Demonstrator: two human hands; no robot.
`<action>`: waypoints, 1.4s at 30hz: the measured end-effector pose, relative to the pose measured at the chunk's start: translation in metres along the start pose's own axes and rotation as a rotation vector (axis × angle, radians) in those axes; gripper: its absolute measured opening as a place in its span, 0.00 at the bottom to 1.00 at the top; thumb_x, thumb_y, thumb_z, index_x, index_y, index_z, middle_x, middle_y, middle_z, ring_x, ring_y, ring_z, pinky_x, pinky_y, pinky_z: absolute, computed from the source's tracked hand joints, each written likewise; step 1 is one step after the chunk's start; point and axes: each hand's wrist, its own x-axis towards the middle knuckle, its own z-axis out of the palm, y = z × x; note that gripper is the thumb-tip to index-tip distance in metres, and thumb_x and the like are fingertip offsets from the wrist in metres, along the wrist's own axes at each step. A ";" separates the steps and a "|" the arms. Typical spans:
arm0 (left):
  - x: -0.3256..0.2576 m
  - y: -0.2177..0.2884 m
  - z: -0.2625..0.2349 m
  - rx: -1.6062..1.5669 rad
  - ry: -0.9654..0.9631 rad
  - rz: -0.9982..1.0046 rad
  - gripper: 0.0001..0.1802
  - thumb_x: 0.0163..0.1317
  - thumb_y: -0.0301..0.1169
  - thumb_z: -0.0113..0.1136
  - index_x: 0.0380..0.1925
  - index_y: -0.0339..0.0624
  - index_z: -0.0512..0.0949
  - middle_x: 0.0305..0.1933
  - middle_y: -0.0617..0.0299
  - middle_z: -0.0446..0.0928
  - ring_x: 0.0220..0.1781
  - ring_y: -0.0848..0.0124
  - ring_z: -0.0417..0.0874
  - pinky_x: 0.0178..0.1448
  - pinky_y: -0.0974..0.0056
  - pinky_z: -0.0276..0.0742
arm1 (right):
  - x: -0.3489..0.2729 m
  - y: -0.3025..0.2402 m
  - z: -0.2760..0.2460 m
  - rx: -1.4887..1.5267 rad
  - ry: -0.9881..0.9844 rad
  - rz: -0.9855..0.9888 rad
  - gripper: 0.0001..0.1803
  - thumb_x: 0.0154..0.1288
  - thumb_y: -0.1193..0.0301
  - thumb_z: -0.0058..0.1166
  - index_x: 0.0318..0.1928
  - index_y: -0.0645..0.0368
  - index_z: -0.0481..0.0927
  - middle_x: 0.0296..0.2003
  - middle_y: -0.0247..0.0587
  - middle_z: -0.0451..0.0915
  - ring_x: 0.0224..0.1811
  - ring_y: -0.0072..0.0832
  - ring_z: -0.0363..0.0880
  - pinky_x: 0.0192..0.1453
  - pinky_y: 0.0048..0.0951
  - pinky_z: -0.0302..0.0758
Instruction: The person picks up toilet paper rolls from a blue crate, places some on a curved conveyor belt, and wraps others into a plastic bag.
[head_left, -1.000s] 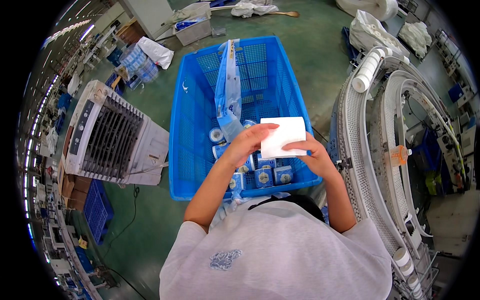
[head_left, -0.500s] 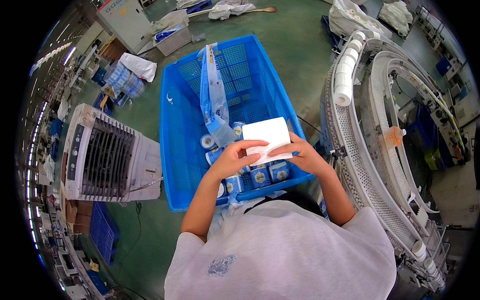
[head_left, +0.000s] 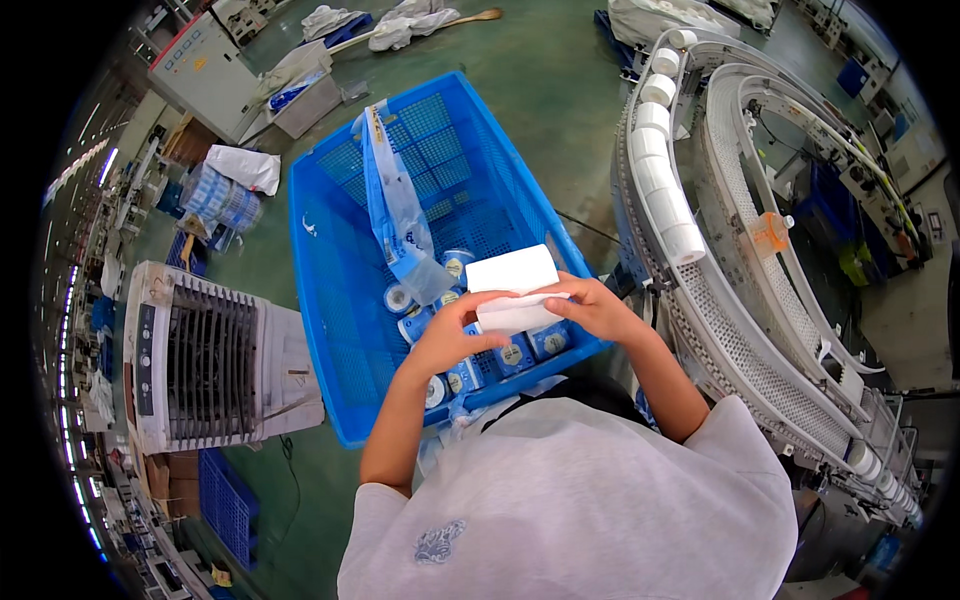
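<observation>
Both my hands hold a white paper roll (head_left: 511, 268) above the near end of a blue plastic crate (head_left: 325, 290). Fingers of my left hand (head_left: 450, 338) are bent round the roll's left side, and my right hand (head_left: 597, 307) grips its right side. A loose flap of paper (head_left: 512, 313) hangs at the roll's near side, between my thumbs. Below, several blue-and-white wrapped rolls (head_left: 513, 355) lie in the crate, partly hidden by my hands. A long strip of blue and clear plastic packaging (head_left: 398, 215) drapes from the far rim into it.
On the right, a curved conveyor (head_left: 735, 345) carries a row of white rolls (head_left: 662, 190). A grey air cooler (head_left: 215, 360) stands left of the crate. Farther back are a grey bin (head_left: 305, 105), a control cabinet (head_left: 205, 75) and wrapped packs (head_left: 220, 198) of rolls.
The roll has tilted and turned in my hands, and its loose flap now shows more. The crate and surroundings have shifted in view. More white rolls appear on the conveyor's near stretch.
</observation>
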 end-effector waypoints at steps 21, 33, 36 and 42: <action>0.018 -0.061 0.033 -0.480 0.307 -0.297 0.20 0.64 0.37 0.50 0.49 0.32 0.70 0.49 0.56 0.74 0.49 0.68 0.76 0.52 0.66 0.71 | -0.365 0.204 -0.229 -0.684 1.539 0.808 0.40 0.47 0.52 0.63 0.56 0.62 0.64 0.51 0.54 0.67 0.53 0.41 0.67 0.56 0.35 0.64; 0.043 -0.047 0.059 -0.389 0.205 -0.299 0.23 0.66 0.38 0.47 0.53 0.31 0.66 0.55 0.53 0.70 0.56 0.65 0.72 0.59 0.61 0.66 | -0.464 0.186 -0.257 1.016 1.429 -0.031 0.23 0.67 0.57 0.39 0.47 0.66 0.73 0.41 0.49 0.78 0.40 0.38 0.80 0.46 0.42 0.78; 0.044 -0.045 0.063 -0.420 0.185 -0.264 0.24 0.66 0.38 0.46 0.55 0.30 0.64 0.56 0.52 0.69 0.57 0.63 0.71 0.60 0.60 0.65 | -0.481 0.164 -0.245 0.928 1.200 0.247 0.23 0.67 0.57 0.39 0.46 0.66 0.74 0.41 0.49 0.78 0.39 0.38 0.80 0.46 0.43 0.78; 0.042 -0.043 0.069 -0.389 0.158 -0.275 0.24 0.67 0.37 0.45 0.55 0.29 0.63 0.57 0.51 0.68 0.58 0.62 0.71 0.60 0.59 0.66 | -0.478 0.193 -0.244 0.753 1.156 0.552 0.23 0.68 0.57 0.39 0.46 0.66 0.74 0.41 0.48 0.78 0.38 0.37 0.80 0.45 0.44 0.78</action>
